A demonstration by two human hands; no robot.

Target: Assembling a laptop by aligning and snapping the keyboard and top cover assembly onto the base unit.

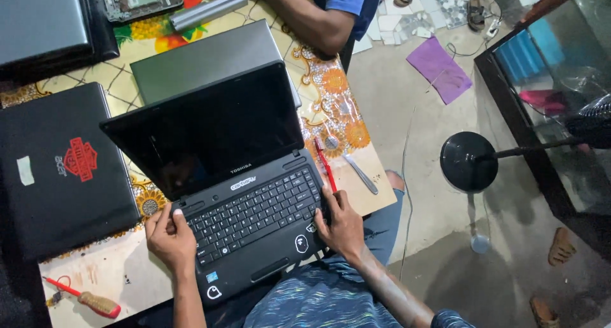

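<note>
Hands gripping an open black laptop (242, 201) on the counter (331, 111): left hand (168, 236) clasping its 9 o'clock edge, right hand (340, 223) its 3 o'clock edge, apparently positioning it; steady two-sided holding is being required next.

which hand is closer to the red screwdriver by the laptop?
Right. The right hand grips the laptop's right edge just below the red screwdriver; the left hand holds the far left edge.

Soft daylight, mostly sharp; glare on the plastic table cover (331, 105), dimmer shadowed floor (484, 283) at right
</note>
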